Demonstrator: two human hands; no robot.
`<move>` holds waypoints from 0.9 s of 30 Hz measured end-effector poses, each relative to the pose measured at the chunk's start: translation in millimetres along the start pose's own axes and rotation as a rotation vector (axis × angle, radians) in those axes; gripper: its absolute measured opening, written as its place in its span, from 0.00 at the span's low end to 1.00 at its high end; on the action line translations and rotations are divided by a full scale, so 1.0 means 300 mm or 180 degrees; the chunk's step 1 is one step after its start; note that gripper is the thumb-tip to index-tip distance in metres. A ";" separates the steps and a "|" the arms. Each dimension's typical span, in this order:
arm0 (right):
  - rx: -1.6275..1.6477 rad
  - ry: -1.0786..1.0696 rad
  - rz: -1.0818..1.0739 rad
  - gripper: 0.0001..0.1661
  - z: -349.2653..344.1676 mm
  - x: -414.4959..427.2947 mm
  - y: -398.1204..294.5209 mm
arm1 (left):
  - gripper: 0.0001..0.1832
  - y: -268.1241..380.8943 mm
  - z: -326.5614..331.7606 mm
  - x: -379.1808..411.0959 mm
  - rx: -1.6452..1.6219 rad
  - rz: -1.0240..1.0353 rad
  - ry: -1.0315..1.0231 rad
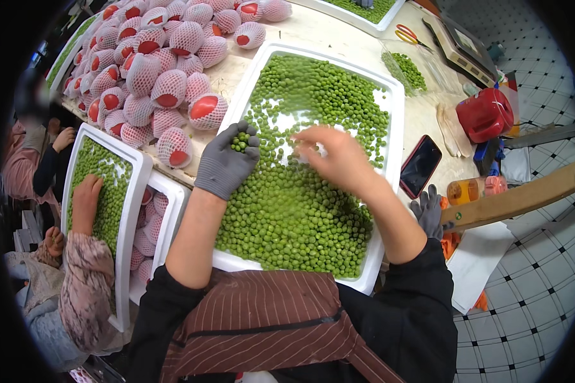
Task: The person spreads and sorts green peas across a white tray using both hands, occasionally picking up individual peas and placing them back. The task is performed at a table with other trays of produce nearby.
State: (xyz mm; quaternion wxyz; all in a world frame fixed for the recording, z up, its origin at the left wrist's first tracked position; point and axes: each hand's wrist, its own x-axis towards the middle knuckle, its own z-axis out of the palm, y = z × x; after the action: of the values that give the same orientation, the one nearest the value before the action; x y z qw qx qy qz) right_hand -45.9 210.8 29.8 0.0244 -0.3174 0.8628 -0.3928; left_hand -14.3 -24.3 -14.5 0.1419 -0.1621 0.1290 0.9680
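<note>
A white foam tray [394, 158] full of loose green peas [287, 225] lies before me, with bare white patches showing around its middle. My left hand [230, 158], in a grey knit glove, is cupped over the tray's left side and holds several peas [240, 141] in its curled fingers. Bare and blurred, my right hand [333, 155] hovers over the middle of the tray. Its thumb and fingers are apart; I make out nothing between them. Peas lie thickest at the near end and toward the far right.
Net-sleeved red fruit [170, 88] is heaped left. Co-workers' hands [87, 194] are at another pea tray [136, 191]. Rightward are a clear pea box [407, 71], scissors [409, 36], a scale [460, 48], a red jug [486, 115], a phone [420, 166] and a spare glove [429, 210].
</note>
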 end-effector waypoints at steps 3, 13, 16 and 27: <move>-0.0643 0.0729 0.0280 0.08 -0.065 0.069 0.157 | 0.08 -0.008 0.017 0.002 -0.0025 -0.0070 0.0070; -0.1510 0.0328 -0.0229 0.03 -0.007 0.175 0.241 | 0.07 -0.019 0.001 0.013 0.0145 -0.0170 0.0044; -0.1824 0.0307 -0.0461 0.05 0.016 0.203 0.234 | 0.08 -0.014 -0.026 0.012 0.0070 -0.0158 -0.0157; -0.2129 -0.0135 0.0325 0.05 0.042 0.231 0.213 | 0.08 -0.047 0.055 -0.001 0.0341 -0.0041 0.0355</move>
State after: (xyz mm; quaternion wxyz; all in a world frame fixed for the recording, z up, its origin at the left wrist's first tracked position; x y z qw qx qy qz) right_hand -131.3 194.4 -8.8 -0.0434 -0.2723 0.9579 -0.0796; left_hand -14.1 -6.4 -2.3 0.1491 -0.2087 0.1873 0.9482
